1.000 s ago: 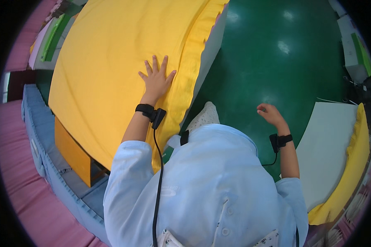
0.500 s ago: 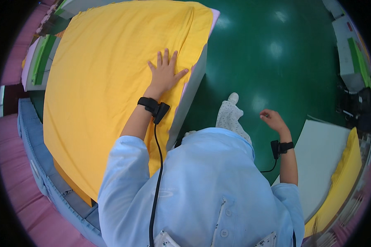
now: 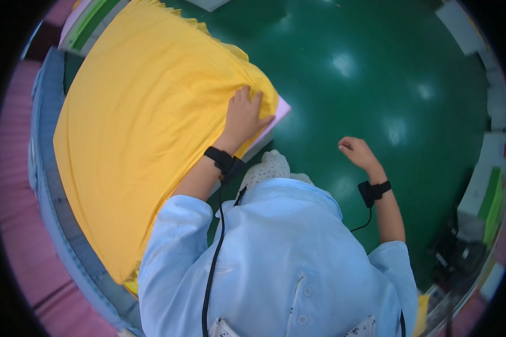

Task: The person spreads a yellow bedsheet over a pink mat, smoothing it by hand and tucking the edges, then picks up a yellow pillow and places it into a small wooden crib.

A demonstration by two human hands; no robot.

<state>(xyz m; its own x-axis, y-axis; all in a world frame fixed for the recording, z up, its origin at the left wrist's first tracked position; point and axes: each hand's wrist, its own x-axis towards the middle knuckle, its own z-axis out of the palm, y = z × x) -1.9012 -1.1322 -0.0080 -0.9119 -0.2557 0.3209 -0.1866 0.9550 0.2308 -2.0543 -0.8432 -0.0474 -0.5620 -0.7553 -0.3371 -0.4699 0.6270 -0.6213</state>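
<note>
A yellow cloth (image 3: 146, 106) with a ruffled far edge covers a large box-like surface on my left. My left hand (image 3: 244, 115) lies on it near its right corner, fingers stretched and thumb apart. Creases run through the cloth around this hand. Just beyond the thumb, a pale pink corner (image 3: 281, 109) shows from under the cloth. My right hand (image 3: 360, 153) hangs in the air over the green floor, fingers curled in, with nothing visible in it. Each wrist wears a black strap with a small black device and a cable.
Green floor (image 3: 343, 101) stretches ahead and to the right. A blue padded edge (image 3: 45, 140) and pink padding (image 3: 22, 196) run along the left. White and green furniture (image 3: 492, 194) and a dark, blurred object (image 3: 458, 255) stand at the right.
My body has moved forward along the cloth-covered surface and the view has turned. My left hand is nearer the corner, its fingers less spread. The white panel at right has left view.
</note>
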